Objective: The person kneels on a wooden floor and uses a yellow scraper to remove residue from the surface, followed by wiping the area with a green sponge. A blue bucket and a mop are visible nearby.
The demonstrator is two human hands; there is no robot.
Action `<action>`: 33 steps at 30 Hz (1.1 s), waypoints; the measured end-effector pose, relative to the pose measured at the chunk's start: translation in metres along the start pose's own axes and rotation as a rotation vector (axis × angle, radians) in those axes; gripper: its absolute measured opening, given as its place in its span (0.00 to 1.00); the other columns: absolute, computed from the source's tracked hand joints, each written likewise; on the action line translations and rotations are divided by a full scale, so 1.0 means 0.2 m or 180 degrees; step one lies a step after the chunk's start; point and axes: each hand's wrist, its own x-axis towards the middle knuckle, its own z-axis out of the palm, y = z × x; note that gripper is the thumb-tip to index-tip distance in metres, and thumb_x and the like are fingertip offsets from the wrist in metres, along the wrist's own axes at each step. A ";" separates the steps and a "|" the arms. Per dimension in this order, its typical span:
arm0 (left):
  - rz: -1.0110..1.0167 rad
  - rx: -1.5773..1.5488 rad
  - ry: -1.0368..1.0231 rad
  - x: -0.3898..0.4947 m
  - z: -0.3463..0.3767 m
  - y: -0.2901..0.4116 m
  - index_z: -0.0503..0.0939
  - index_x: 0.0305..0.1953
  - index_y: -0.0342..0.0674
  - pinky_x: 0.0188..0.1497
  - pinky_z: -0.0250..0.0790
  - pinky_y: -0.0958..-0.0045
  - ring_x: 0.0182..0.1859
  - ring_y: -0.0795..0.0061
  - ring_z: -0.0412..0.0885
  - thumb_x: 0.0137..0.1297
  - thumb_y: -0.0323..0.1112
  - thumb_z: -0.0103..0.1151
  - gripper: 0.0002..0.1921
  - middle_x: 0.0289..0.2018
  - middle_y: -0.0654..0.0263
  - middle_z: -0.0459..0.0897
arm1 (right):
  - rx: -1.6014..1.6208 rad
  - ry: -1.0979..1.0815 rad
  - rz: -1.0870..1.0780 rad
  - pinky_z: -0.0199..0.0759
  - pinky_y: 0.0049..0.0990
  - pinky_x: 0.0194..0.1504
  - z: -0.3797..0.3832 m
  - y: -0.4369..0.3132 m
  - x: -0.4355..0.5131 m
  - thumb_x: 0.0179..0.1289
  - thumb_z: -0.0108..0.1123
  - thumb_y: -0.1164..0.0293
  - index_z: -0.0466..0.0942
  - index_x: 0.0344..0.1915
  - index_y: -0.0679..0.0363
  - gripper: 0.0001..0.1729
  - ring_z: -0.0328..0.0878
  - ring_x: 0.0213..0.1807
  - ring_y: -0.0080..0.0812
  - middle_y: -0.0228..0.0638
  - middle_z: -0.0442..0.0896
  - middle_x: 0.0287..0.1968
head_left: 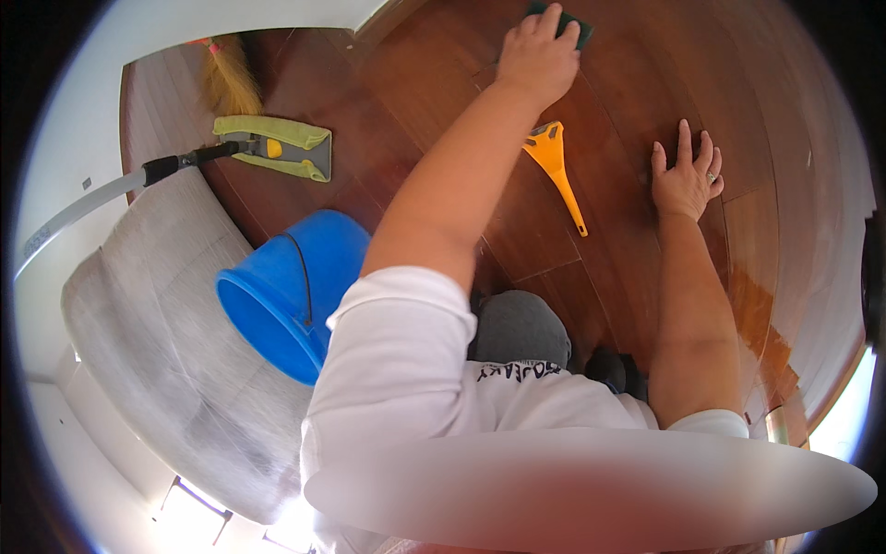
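Observation:
At the top of the view, my left hand (540, 59) presses a dark green scouring pad (583, 33) against the reddish-brown plank floor (533, 232). The pad is partly covered by my fingers. My right hand (684, 179) rests palm down on the boards farther right, fingers spread, a ring on one finger and nothing held. Between my arms lies a yellow plastic scraper (552, 156), its handle towards me. My left forearm hides a bit of its head.
Left of me stands a blue bucket (325, 242) with a wire handle. Beyond it are a flat mop (315, 154) with a green cloth pad and a straw broom (232, 79). A grey wood-grained panel (180, 332) lies behind the bucket. White walls (263, 14) border the floor.

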 end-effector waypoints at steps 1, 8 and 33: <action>-0.0291 0.0202 -0.0654 0.07 0.01 0.02 0.54 0.61 0.44 0.64 0.42 0.58 0.65 0.64 0.47 0.65 0.45 0.35 0.25 0.64 0.61 0.48 | -0.0022 0.0020 -0.0015 0.39 0.51 0.59 0.01 0.00 0.00 0.55 0.45 0.44 0.57 0.60 0.36 0.32 0.42 0.66 0.40 0.33 0.50 0.64; -0.1158 0.0423 0.0324 0.01 0.09 -0.36 0.54 0.61 0.40 0.65 0.40 0.57 0.65 0.61 0.47 0.65 0.46 0.36 0.26 0.64 0.57 0.49 | -0.0034 0.0189 -0.0121 0.40 0.51 0.59 0.05 0.02 0.00 0.56 0.44 0.44 0.56 0.61 0.35 0.32 0.43 0.66 0.42 0.34 0.50 0.64; -0.2941 0.0165 0.0350 -1.16 0.21 -0.52 0.52 0.62 0.47 0.64 0.37 0.52 0.67 0.61 0.41 0.65 0.47 0.32 0.26 0.65 0.60 0.44 | 0.1033 -0.0026 -0.1042 0.55 0.46 0.50 -0.12 -0.37 -0.31 0.53 0.56 0.55 0.60 0.58 0.47 0.32 0.64 0.54 0.40 0.39 0.70 0.50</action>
